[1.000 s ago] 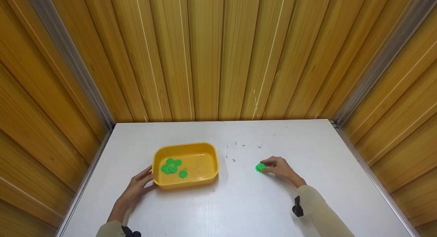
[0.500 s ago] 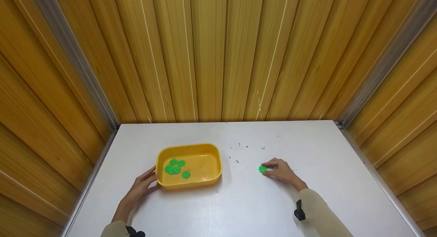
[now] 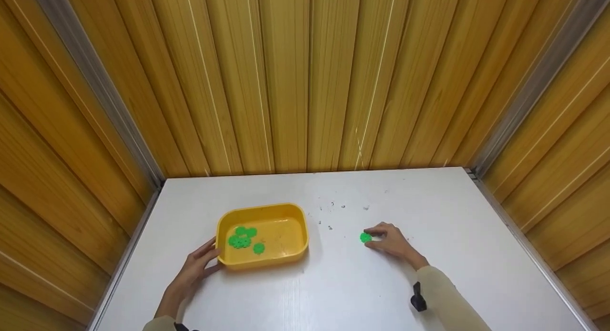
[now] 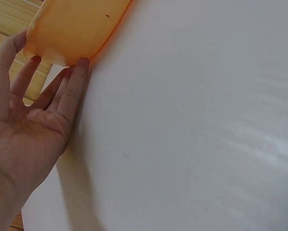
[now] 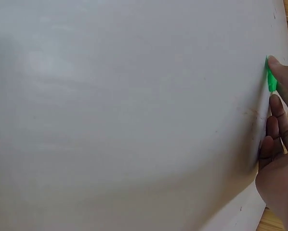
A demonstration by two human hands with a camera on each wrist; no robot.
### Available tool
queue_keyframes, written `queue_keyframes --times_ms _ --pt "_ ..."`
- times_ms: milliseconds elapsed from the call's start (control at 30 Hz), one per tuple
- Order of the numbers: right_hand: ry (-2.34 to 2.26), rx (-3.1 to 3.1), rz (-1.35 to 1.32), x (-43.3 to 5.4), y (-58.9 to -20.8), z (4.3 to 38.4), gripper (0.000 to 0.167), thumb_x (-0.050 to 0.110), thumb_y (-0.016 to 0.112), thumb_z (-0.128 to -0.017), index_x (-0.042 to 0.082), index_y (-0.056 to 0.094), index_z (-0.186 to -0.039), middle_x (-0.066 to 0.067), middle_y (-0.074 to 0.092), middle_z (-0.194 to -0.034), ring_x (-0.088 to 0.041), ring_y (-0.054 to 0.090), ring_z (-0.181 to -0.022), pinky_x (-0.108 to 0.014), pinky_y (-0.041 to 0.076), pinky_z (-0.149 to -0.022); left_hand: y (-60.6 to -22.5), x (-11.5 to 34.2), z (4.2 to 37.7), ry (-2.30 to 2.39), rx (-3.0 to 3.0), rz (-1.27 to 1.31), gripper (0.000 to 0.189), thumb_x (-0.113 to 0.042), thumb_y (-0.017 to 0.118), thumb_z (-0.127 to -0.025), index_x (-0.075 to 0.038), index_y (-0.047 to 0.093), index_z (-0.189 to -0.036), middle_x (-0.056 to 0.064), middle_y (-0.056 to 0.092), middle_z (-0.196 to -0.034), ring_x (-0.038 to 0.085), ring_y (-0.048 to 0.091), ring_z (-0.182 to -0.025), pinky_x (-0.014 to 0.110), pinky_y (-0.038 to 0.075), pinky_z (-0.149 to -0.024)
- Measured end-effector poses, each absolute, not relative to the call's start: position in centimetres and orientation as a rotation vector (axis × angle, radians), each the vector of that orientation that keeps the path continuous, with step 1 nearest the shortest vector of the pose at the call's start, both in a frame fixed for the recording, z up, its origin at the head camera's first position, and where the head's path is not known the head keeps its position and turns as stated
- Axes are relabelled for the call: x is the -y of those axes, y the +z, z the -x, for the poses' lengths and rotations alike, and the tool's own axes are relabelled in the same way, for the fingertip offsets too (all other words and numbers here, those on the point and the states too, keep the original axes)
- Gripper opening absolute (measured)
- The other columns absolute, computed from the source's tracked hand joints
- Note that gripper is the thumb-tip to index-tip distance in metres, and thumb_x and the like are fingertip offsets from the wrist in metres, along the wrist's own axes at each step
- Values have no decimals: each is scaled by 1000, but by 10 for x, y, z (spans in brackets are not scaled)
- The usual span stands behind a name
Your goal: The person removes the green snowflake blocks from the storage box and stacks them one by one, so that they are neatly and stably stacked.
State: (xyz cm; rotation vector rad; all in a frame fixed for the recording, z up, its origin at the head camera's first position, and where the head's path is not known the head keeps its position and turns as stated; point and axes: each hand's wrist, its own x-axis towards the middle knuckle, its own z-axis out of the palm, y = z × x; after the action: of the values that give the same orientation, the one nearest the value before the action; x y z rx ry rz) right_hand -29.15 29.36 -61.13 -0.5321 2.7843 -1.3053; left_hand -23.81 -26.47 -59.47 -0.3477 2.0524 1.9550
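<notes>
A shallow yellow plastic tray point(image 3: 281, 261) with rounded corners sits left of centre in the head view. My left hand point(image 3: 194, 269) holds its left end, fingertips at the rim and outer wall. The left wrist view shows that hand point(image 4: 35, 115) with fingers against the tray's end wall point(image 4: 76, 29). Inside the tray lie several green notched plastic discs point(image 3: 239, 242), mostly bunched at the left, with one disc point(image 3: 259, 248) apart. To the right, my right hand point(image 3: 391, 240) pinches a green notched disc point(image 3: 365, 237) between thumb and finger, close over the table; the right wrist view shows this disc point(image 5: 271, 77) edge-on.
The white table point(image 3: 333, 293) bears small dark marks point(image 3: 330, 227) between tray and right hand. Wood-patterned yellow panels point(image 3: 286, 83) stand along the back and both sides, with grey metal posts point(image 3: 109, 97) in the corners.
The right-hand fingers have shifted on the green disc, which now shows flatter between them. The left hand stays at the tray's end. The head view has shifted slightly.
</notes>
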Motion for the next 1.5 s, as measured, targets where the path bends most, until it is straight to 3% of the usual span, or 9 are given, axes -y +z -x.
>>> queue_keyframes --times_ms 267,633,900,1333,1500 --pt "-1316 -2791 532 -293 -614 290 38 20 81 -87 3 74 -120 -9 73 -109 -31 64 -109 -43 53 -103 -598 266 238 1958 -2052 330 66 -32 64 -101 -19 36 -160 16 31 -167 37 41 -148 38 57 -109" --pt "-1400 -2730 593 -297 -612 289 37 16 80 -89 -1 72 -121 -14 71 -111 -33 64 -108 -26 54 -101 -597 265 237 1959 -2076 300 63 -28 61 -103 -17 36 -160 18 28 -167 39 42 -147 40 57 -109" --pt "-1360 -2740 584 -298 -612 289 37 18 81 -88 1 73 -121 -12 71 -111 -35 63 -110 -39 54 -104 -598 265 235 1976 -2058 300 62 -28 62 -103 -19 37 -159 17 29 -167 38 41 -148 41 56 -110" --pt "-1349 -2732 543 -299 -612 289 40 19 81 -88 1 72 -123 -13 71 -113 -34 63 -110 -24 55 -98 -599 268 237 1996 -2037 271 63 -28 61 -103 -17 36 -160 18 28 -167 38 42 -147 41 56 -111" --pt "-1366 -2746 590 -299 -611 289 37 16 81 -87 0 73 -119 -15 71 -110 -35 65 -107 -26 56 -97 -600 266 236 2007 -2041 280 62 -28 62 -102 -17 38 -159 17 32 -166 36 46 -144 40 57 -109"
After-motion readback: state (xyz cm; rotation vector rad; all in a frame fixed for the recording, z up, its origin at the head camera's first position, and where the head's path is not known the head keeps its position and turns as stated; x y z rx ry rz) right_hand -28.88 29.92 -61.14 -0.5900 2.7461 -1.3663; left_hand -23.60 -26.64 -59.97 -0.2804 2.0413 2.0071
